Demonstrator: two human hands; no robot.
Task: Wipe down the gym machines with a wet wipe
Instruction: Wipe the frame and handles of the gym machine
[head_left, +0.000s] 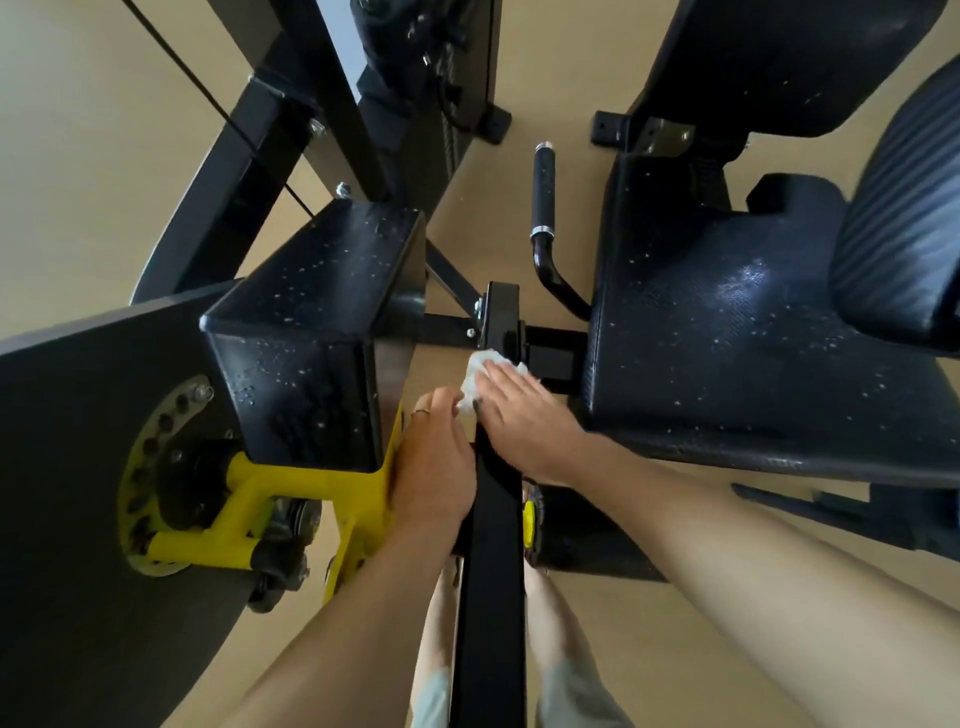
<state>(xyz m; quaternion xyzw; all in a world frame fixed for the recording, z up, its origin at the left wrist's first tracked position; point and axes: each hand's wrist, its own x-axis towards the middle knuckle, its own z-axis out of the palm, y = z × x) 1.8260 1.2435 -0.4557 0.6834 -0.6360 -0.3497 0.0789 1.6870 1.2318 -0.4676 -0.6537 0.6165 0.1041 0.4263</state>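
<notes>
Nearest the lens: two bare forearms, and between them the black square steel frame beam (491, 597) running away from the camera, the person's legs either side of it below. Right hand (524, 415) lies flat on the crumpled white wet wipe (480, 382), fingers straight and together, pressing it onto the top of the beam near where the beam meets the upright bracket; wipe shows just beyond the fingertips and beside the thumb. Left hand (434, 462) is just left of the right, touching the beam's side, fingers loosely bent over the edge by the yellow painted bracket (311, 493); ring on one finger; can't tell if it grips anything, looks like bracing. Looks like the frame-wiping step. To do it well: keep the palm flat, even pressure, long strokes along the beam, then wrap the wipe over both side faces, refold once that dark smudge at the wipe's near edge spreads. Left of the left hand, the black padded block (317, 322) carries white specks and droplets; right of the right hand, the black textured seat pad (727, 338) likewise, so both probably remain to be done. Chrome-tipped black handle (543, 208) beyond the fingertips too.
</notes>
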